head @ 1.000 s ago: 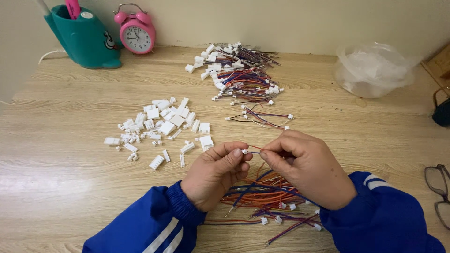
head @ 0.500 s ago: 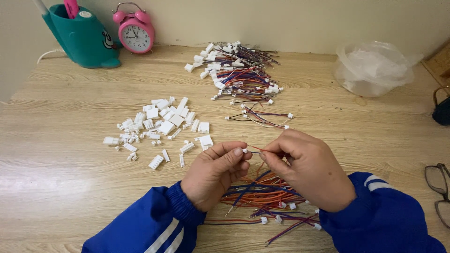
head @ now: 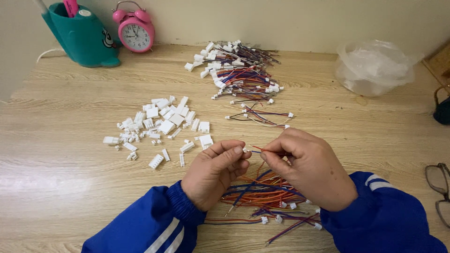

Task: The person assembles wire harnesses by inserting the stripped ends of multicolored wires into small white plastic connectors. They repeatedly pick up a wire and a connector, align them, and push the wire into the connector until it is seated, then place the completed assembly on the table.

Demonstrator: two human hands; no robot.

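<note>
My left hand point(head: 215, 171) pinches a small white connector housing point(head: 244, 149) between thumb and forefinger. My right hand point(head: 309, 166) pinches thin red and blue wires point(head: 261, 150) whose ends meet that housing. Both hands hover just above a loose bundle of orange, red and blue wires point(head: 262, 192) on the wooden table point(head: 65, 182). A scatter of white connector housings point(head: 159, 124) lies to the left of my hands. A pile of wire leads with white plugs point(head: 239, 75) lies farther back, with a few separate leads point(head: 262, 116) in front of it.
A teal holder point(head: 79, 35) and a pink alarm clock point(head: 136, 30) stand at the back left by the wall. A crumpled clear plastic bag point(head: 375, 68) sits at the back right. Glasses point(head: 440, 187) lie at the right edge, a dark object point(head: 443, 110) above them.
Both hands stay in nearly the same place. The fingers have shifted slightly, with the wire ends held at the white housing.
</note>
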